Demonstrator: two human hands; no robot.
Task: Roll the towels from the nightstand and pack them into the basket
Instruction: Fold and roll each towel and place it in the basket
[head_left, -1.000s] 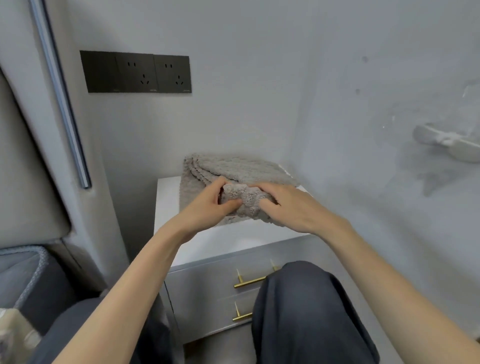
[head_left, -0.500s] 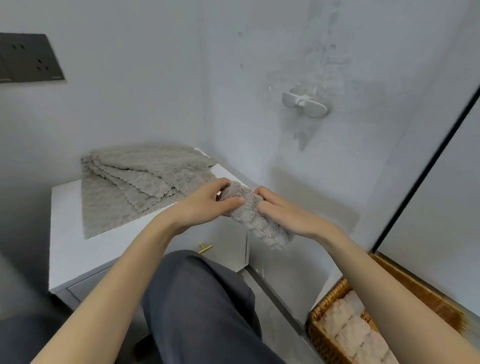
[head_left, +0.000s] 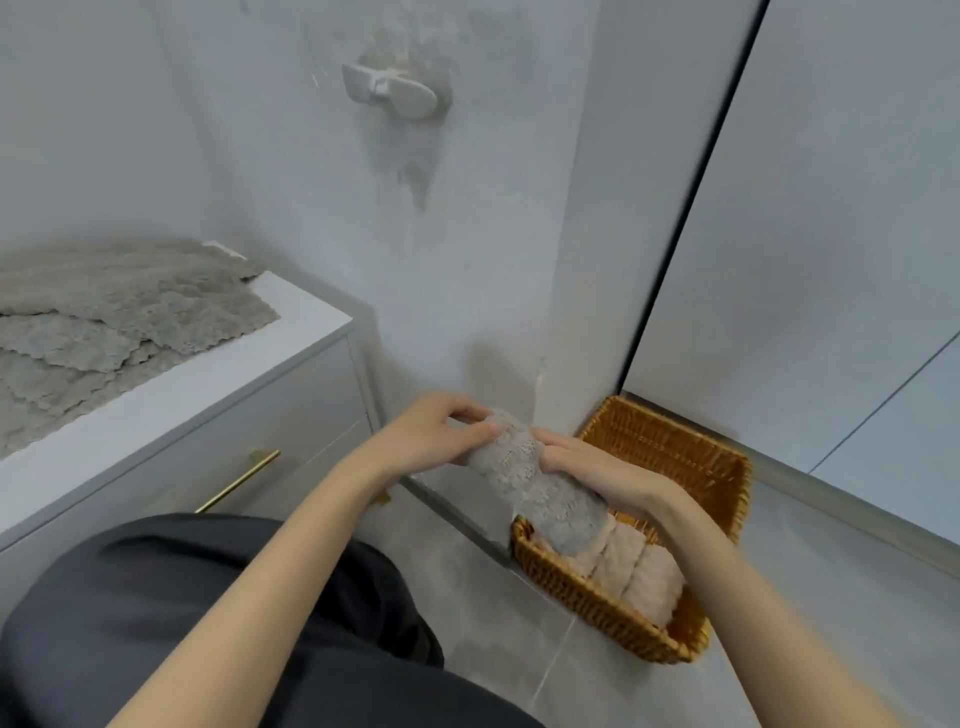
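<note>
Grey floor at the wall corner carries the wicker basket, with rolls packed at its near end. My left hand and right hand both clasp the rolled towel just above them. If either grip loosens too soon, I judge it springs open. Flat towels wait on the nightstand, far left.

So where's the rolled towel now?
Head view, lower middle: the rolled towel is held by left hand and right hand over the wicker basket, right of the nightstand.
</note>
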